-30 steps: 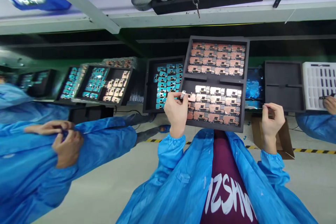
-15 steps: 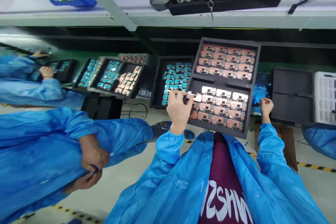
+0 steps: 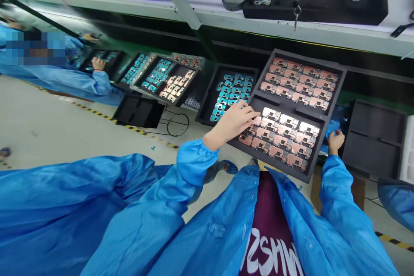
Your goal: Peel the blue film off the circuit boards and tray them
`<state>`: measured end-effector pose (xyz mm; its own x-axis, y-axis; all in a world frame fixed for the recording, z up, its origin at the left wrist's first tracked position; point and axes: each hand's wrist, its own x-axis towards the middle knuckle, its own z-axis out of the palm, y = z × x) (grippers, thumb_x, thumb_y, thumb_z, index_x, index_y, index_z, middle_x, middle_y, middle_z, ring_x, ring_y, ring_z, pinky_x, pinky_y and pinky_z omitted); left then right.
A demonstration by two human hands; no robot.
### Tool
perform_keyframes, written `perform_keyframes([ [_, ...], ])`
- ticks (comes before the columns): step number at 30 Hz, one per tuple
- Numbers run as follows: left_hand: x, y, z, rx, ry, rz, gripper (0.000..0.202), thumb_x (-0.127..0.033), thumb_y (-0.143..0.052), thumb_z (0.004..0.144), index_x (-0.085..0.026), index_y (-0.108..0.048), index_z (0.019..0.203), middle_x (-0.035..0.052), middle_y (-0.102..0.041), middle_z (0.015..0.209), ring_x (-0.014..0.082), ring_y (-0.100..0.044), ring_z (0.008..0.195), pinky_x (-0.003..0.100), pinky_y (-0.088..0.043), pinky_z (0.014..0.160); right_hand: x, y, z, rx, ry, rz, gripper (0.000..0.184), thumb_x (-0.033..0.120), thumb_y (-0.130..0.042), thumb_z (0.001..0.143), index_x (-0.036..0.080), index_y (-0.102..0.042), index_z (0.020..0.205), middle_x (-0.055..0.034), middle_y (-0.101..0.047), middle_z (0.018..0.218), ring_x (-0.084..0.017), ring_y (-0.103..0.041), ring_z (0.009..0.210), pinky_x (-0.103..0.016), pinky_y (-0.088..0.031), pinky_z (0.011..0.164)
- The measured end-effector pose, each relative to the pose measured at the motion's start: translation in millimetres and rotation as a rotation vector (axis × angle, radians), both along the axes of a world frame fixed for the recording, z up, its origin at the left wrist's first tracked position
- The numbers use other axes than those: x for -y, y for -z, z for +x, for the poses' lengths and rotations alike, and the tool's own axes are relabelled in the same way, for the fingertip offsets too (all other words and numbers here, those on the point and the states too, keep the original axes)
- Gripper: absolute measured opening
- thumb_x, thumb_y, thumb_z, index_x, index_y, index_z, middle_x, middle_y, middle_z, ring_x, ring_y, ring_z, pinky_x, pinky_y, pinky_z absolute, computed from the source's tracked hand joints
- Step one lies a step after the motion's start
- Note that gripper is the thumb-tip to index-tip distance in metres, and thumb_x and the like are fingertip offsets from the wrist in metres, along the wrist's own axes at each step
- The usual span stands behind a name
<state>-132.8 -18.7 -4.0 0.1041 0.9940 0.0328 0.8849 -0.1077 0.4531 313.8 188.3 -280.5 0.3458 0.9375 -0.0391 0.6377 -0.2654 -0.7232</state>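
Hovering over the black foam tray (image 3: 337, 92), the left hand (image 3: 234, 123) keeps an open grip above rectangular copper-and-silver plates (image 3: 278, 138), nearer them than the right hand (image 3: 335, 142), whose grip is unclear.

Copper-and-silver metal plates (image 3: 281, 138) sit in tight rows, filling both compartments of a tilted black foam tray (image 3: 326, 125).

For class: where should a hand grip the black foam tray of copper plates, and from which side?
Grip the black foam tray by its outer rim, coming from outside at the left and right edges. Both compartments are packed with copper plates, so the rim is the free part; the right hand sits beside it.
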Motion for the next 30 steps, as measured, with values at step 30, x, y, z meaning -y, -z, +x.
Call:
perform_keyframes([
  [30, 46, 48.7, -93, 0.64, -0.928, 0.255, 0.025, -0.03, -0.065, 0.101, -0.019, -0.072, 0.122, 0.0086, -0.078, 0.114, 0.0179, -0.075, 0.082, 0.027, -0.059, 0.069, 97, -285.3, -260, -0.127, -1.081, -0.243, 0.019, 0.035, -0.067, 0.095, 0.021, -0.078, 0.093, -0.0022, -0.079, 0.078, -0.02, -0.07, 0.072, -0.033, -0.051, 0.074],
])
